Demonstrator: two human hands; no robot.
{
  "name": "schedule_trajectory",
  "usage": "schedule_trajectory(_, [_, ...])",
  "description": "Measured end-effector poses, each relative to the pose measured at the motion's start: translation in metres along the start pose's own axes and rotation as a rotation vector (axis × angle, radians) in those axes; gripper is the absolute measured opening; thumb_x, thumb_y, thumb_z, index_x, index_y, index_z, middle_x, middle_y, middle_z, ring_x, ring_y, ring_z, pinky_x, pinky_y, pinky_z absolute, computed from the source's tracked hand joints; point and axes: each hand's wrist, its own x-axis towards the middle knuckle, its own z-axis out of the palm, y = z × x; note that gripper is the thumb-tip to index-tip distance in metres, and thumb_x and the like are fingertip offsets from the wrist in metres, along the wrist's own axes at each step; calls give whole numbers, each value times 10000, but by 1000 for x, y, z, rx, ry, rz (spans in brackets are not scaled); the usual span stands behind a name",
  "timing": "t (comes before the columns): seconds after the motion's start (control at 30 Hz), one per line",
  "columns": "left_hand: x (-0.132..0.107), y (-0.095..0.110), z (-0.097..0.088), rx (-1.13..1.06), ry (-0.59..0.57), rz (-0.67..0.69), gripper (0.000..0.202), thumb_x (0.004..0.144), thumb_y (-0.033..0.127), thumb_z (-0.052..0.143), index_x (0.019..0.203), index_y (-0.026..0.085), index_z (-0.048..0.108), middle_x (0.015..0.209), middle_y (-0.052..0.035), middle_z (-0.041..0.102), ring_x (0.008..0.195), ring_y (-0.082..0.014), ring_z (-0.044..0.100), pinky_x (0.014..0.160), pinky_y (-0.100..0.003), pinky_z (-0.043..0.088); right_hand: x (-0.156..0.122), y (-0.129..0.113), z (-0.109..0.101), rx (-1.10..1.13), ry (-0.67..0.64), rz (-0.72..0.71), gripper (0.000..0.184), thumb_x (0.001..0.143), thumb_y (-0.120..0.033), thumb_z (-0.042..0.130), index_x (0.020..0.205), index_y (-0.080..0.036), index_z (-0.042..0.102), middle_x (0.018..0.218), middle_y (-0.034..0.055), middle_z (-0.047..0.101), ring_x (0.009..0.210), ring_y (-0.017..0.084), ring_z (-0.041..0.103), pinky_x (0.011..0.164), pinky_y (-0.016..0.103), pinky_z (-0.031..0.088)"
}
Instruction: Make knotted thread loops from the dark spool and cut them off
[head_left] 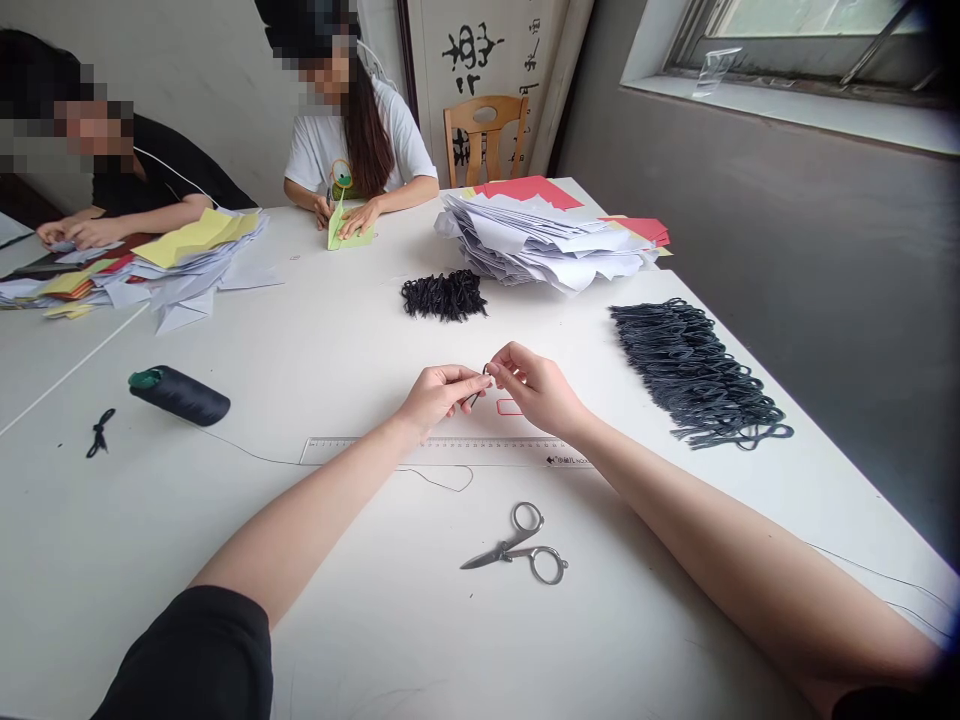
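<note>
My left hand (444, 393) and my right hand (538, 385) meet above the table, fingertips pinched together. Between them is a short piece of black cord (474, 398), mostly covered by the fingers. Just below lies a clear ruler (450, 452), partly under my forearms. A red-outlined small rectangle (510, 407) shows beside my right hand. Nearer to me rest silver scissors (517, 548) with their blades closed or nearly so. On the left a spool of black thread (180, 394) lies on its side, its thread trailing past the ruler.
Looped black cords (694, 370) lie in a row at right; a smaller black bundle (444, 295) sits farther back. Behind it rises a stack of white paper (544, 240). A single knotted cord (100, 433) is at far left. Two people work across the white table (337, 620).
</note>
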Motion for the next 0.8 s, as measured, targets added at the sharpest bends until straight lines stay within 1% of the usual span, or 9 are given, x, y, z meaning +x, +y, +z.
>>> schedule_trajectory(0.1, [1,0,1,-7,44,6,215,713,409,719,715,194,720,750,-29,624,695,-131,491,577,-257,325,1,2,-1,-93,26,-54,211,936,-363,438,825,-197,506,790,31,617,662,134,559,608,276,444])
schedule_trajectory(0.2, [3,-2,1,-71,38,13,205,688,402,738,702,197,725,758,-34,645,741,-149,511,683,-278,376,2,3,-2,-138,46,-86,207,937,-356,426,829,-196,500,788,37,615,648,136,548,607,278,440])
schedule_trajectory(0.3, [4,-3,1,-103,29,-11,203,680,396,751,702,196,729,823,-48,680,796,-159,541,760,-296,394,4,4,-5,-199,68,-123,174,931,-323,421,839,-195,494,815,55,619,680,153,545,616,285,427])
schedule_trajectory(0.43, [2,-2,0,-107,30,-45,201,695,396,749,731,199,736,889,-70,717,922,-197,585,810,-312,391,7,3,-13,-305,90,-187,157,898,-290,460,786,-190,505,837,87,618,750,192,541,713,342,403])
schedule_trajectory(0.5, [2,-2,-1,-108,38,-46,206,701,397,748,742,195,740,902,-76,725,909,-194,594,791,-307,391,7,2,-15,-343,98,-227,177,903,-300,457,784,-187,524,839,93,620,787,202,551,746,354,404])
schedule_trajectory(0.57, [2,-3,0,-107,38,-32,233,714,414,738,756,186,747,882,-81,724,819,-172,591,731,-298,390,7,1,-16,-280,103,-196,205,922,-346,448,854,-183,553,884,92,631,808,193,571,731,337,429])
schedule_trajectory(0.67, [2,-4,1,-144,22,-33,281,714,444,736,789,174,755,854,-88,716,727,-151,578,672,-295,390,7,1,-14,11,47,8,330,914,-482,472,967,-177,589,958,82,651,808,173,604,712,317,470])
schedule_trajectory(0.73, [2,-4,2,-178,13,-58,295,698,448,751,799,171,757,867,-94,714,716,-147,581,674,-298,403,8,1,-13,185,-2,114,401,874,-547,517,959,-168,617,963,82,661,805,169,615,723,321,483])
schedule_trajectory(0.8, [2,-5,2,-199,6,-69,300,686,448,761,797,169,758,881,-97,710,725,-149,587,683,-300,414,9,1,-11,294,-16,164,418,840,-561,563,922,-157,629,930,85,665,810,167,620,731,317,487])
